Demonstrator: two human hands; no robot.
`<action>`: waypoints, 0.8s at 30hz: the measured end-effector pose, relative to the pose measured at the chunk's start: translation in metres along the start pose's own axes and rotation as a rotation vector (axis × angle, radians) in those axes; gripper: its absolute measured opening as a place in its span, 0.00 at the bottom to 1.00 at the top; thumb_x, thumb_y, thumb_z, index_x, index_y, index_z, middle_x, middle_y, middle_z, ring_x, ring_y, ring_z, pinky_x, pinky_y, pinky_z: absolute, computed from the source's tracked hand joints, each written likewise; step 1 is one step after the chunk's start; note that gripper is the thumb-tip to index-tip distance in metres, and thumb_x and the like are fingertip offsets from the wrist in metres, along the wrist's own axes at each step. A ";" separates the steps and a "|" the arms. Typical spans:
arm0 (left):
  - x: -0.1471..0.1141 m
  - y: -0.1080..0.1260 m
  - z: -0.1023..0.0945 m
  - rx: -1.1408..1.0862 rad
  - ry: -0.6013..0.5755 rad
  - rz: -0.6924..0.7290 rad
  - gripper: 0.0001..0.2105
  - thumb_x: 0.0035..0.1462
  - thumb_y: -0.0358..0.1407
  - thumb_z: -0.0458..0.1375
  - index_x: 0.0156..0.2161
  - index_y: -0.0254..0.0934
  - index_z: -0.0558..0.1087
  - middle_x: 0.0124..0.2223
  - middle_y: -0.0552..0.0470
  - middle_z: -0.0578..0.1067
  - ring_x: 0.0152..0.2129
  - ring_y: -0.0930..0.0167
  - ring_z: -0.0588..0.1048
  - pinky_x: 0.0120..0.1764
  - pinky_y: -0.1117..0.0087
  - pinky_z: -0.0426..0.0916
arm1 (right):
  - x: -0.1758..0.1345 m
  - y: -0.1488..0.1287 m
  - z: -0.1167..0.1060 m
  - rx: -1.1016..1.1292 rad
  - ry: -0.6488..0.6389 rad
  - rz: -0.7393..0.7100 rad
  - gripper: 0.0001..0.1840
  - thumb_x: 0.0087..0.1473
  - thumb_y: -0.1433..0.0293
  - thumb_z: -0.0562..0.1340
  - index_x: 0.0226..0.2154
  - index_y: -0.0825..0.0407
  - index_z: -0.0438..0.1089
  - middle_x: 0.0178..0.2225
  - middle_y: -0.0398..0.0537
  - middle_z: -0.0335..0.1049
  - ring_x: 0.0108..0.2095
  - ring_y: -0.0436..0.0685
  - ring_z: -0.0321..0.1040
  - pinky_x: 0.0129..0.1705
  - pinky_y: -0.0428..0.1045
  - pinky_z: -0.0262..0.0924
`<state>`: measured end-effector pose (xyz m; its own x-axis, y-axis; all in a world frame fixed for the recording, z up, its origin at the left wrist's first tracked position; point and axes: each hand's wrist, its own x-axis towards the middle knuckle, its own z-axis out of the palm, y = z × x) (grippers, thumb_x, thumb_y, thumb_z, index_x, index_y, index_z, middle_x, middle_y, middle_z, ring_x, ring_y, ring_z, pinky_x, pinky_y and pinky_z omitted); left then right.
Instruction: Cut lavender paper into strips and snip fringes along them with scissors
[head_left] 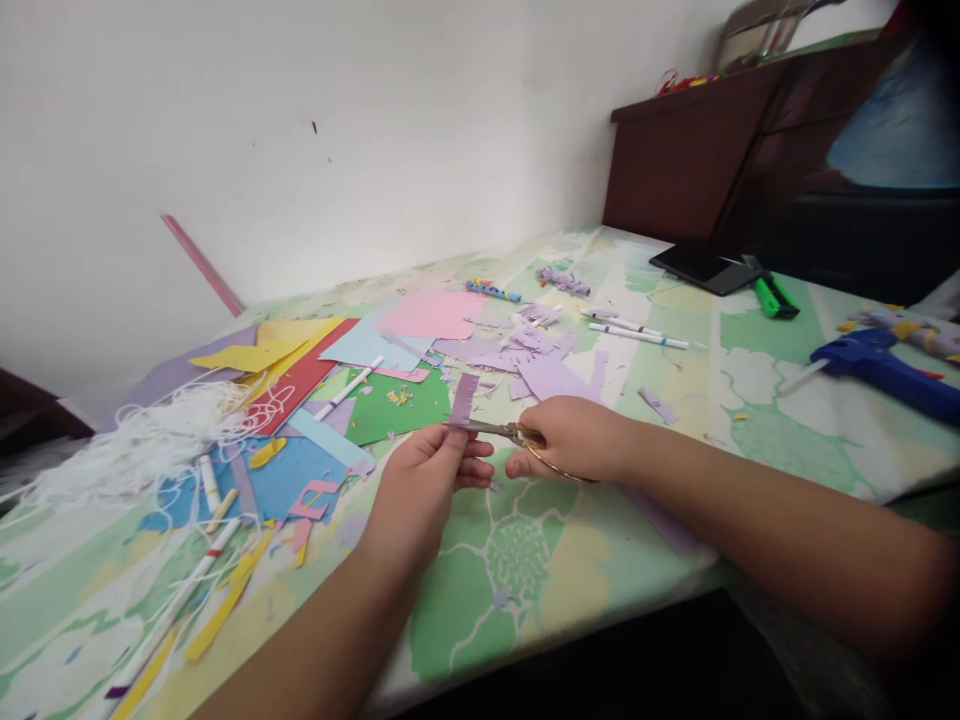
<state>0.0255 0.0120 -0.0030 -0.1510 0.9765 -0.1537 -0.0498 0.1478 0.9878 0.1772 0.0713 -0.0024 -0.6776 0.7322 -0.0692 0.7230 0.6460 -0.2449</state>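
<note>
A small purple paper strip [464, 397] stands up from the fingertips of my left hand [429, 470], which pinches its lower end. My right hand [574, 437] is closed around the handles of a pair of scissors [491, 428]. Their blades point left and lie across the strip just above my left fingers; whether they are fully closed I cannot tell. Beyond my hands lie purple paper scraps [525, 345], some with fringed edges. A green paper sheet [401, 405] with tiny clippings on it rests behind my left hand.
Tangled white yarn [150, 450], coloured sheets and several markers [637, 335] spread over the patterned tablecloth [517, 560]. To the right lie a blue glue gun [892, 365], a green cutter [775, 297] and a black tablet-like slab [703, 268]. A dark cabinet [690, 150] stands behind.
</note>
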 end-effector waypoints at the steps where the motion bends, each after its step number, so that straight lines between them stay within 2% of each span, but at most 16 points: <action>1: 0.000 0.000 0.000 0.006 0.004 -0.001 0.08 0.44 0.36 0.52 0.26 0.32 0.67 0.24 0.52 0.71 0.16 0.77 0.69 0.24 0.72 0.67 | -0.001 0.000 0.000 0.005 -0.002 -0.009 0.31 0.39 0.45 0.44 0.22 0.54 0.64 0.17 0.45 0.61 0.17 0.48 0.52 0.17 0.43 0.41; 10: 0.000 0.000 0.002 0.076 -0.005 -0.047 0.08 0.44 0.36 0.52 0.26 0.31 0.66 0.23 0.52 0.71 0.17 0.75 0.70 0.25 0.72 0.68 | -0.001 -0.001 0.002 0.002 -0.012 -0.031 0.26 0.40 0.49 0.47 0.22 0.54 0.64 0.17 0.45 0.61 0.17 0.47 0.51 0.17 0.43 0.41; 24: -0.001 0.000 -0.001 0.060 -0.033 -0.013 0.08 0.43 0.37 0.52 0.25 0.32 0.66 0.22 0.53 0.70 0.16 0.76 0.69 0.23 0.71 0.67 | 0.001 -0.002 0.001 0.013 -0.026 -0.046 0.29 0.41 0.48 0.44 0.23 0.55 0.65 0.18 0.46 0.62 0.17 0.47 0.52 0.17 0.42 0.42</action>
<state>0.0250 0.0110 -0.0029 -0.1182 0.9789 -0.1667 0.0078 0.1688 0.9856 0.1754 0.0704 -0.0033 -0.7138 0.6955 -0.0825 0.6890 0.6762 -0.2608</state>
